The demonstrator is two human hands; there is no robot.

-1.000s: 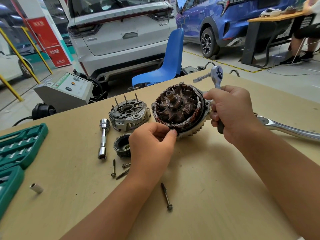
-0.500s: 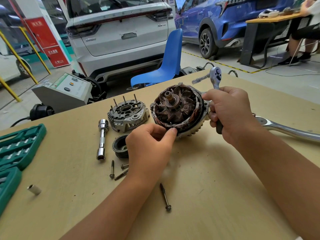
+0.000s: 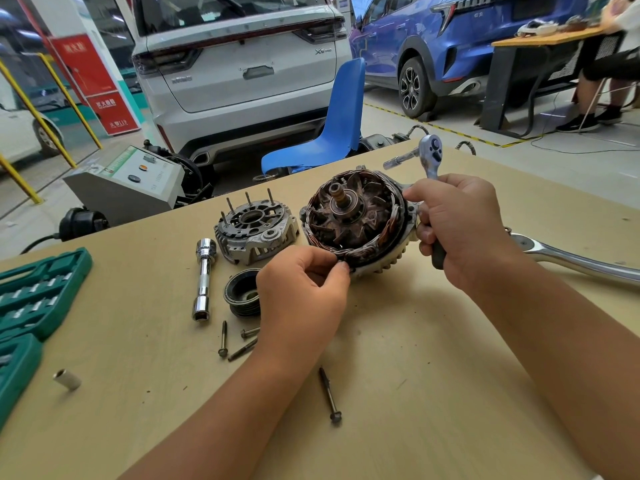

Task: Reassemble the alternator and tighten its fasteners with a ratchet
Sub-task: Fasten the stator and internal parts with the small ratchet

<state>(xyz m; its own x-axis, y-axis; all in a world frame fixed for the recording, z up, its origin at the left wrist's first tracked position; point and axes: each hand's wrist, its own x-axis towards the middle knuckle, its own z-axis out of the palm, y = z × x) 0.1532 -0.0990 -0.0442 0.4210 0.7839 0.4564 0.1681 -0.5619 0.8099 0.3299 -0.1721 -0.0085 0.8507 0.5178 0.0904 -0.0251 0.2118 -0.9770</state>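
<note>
Right hand point(image 3: 460, 226) grips ratchet point(image 3: 430, 157) over tan workbench point(image 3: 433, 393), cars behind.

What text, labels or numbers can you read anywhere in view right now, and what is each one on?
"X6", followed by smaller letters too small to read: badge on the white car's tailgate.
Red sign: white characters, too blurred to read.
Grey control box: printed panel, too small to read.
Alternator body, ratchet and green socket case: no readable markings.
</note>
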